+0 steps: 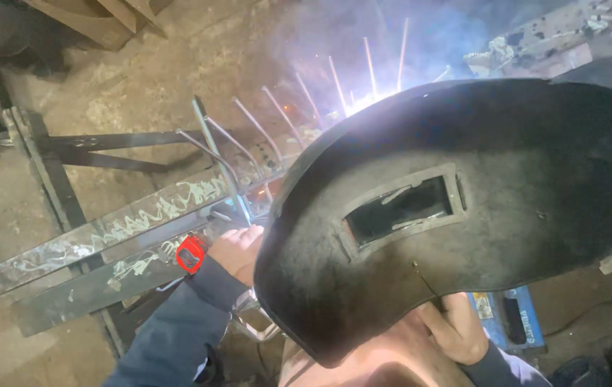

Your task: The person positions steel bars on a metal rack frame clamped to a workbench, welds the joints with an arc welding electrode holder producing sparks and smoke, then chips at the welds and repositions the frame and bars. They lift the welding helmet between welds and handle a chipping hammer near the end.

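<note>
A: Where's the weld from the hands?
B: Just past the left hand (236, 251), which looks closed near a thin rod (221, 154) slanting up-left over the flat bars (105, 233). The right hand (456, 330) grips the mask (456, 208), which hides the arc (363, 100). Blue box (510, 322) behind it.

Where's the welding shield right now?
In the head view the dark welding shield fills the right half, held up by the right hand at its lower edge, with the left hand just beside its left rim.
</note>
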